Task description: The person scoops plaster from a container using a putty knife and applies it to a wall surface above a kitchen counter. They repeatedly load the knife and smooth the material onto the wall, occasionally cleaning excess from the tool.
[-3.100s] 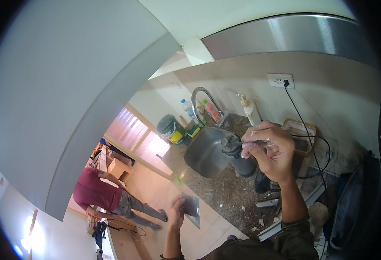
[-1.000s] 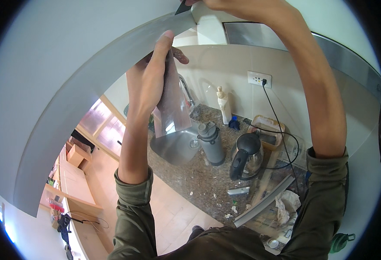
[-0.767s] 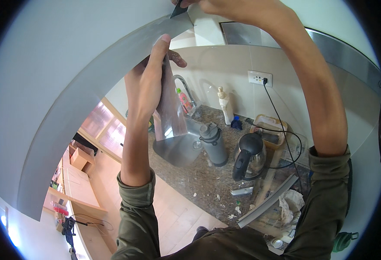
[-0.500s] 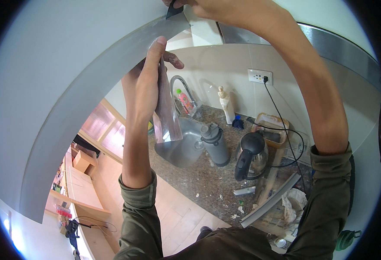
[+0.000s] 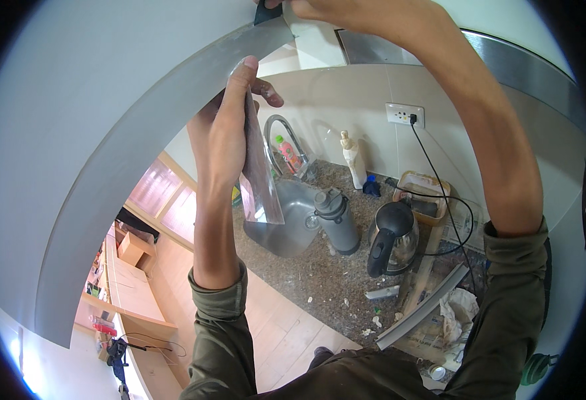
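Raised at the upper middle, my left hand (image 5: 221,137) is closed around a long shiny, see-through-looking flat strip (image 5: 261,183), its wide end hanging down over the sink. The thumb lies near the underside of a curved grey band (image 5: 139,113) that edges the white surface overhead; one finger points out to the right. My right hand (image 5: 299,7), partly cut off by the top of the picture, grips a dark, flat-bladed scraper (image 5: 267,13). Its blade touches the far end of the grey band.
Below lies a speckled counter (image 5: 286,280) with a sink (image 5: 273,237), a faucet (image 5: 281,123), a grey bottle (image 5: 339,223), a kettle (image 5: 393,237) with a cord (image 5: 433,157) to the wall outlet (image 5: 405,115), a white figurine (image 5: 353,160), a grey trim strip (image 5: 423,307) and crumpled paper (image 5: 458,313).
Both hands keep their places and holds, with the scraper shifted very slightly up. The view has turned a little, so the counter things sit slightly farther right.
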A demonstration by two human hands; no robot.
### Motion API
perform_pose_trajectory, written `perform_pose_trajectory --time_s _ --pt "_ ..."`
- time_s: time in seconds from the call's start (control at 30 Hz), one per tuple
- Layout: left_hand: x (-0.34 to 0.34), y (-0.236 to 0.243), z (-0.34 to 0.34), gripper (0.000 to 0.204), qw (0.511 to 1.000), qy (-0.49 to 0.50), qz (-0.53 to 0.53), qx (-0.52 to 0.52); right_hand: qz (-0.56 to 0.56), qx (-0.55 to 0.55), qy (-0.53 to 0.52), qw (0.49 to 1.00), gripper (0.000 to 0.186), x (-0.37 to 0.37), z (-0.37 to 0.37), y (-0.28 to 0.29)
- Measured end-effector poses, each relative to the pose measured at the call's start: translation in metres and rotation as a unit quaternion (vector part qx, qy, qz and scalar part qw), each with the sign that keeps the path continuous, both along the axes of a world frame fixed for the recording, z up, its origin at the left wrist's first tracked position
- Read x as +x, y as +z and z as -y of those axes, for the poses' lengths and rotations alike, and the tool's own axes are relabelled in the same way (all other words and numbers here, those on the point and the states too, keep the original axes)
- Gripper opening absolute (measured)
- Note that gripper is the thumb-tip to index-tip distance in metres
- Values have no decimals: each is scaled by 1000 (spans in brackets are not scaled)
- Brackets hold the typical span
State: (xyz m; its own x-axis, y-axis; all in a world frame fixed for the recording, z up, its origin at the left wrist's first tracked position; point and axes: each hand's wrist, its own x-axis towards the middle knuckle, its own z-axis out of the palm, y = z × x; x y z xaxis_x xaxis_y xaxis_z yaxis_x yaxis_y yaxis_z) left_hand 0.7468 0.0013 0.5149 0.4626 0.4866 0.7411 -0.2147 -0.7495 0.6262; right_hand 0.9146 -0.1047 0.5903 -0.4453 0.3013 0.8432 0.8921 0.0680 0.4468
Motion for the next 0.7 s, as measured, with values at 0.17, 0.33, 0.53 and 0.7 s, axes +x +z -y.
perform_pose_trajectory --time_s 0.17,0.33,0.53,0.7 --pt "1 -1 0 41 1000 11 14 -1 -54 -65 -16 996 5 -9 6 6" --pt "1 -2 0 43 1000 17 5 -4 20 11 39 999 4 9 -3 1" --pt "2 -2 0 45 1000 20 7 -5 86 38 68 993 9 14 -5 0" --pt "4 -3 -2 44 999 17 12 26 88 43 52 994 10 17 -8 4"
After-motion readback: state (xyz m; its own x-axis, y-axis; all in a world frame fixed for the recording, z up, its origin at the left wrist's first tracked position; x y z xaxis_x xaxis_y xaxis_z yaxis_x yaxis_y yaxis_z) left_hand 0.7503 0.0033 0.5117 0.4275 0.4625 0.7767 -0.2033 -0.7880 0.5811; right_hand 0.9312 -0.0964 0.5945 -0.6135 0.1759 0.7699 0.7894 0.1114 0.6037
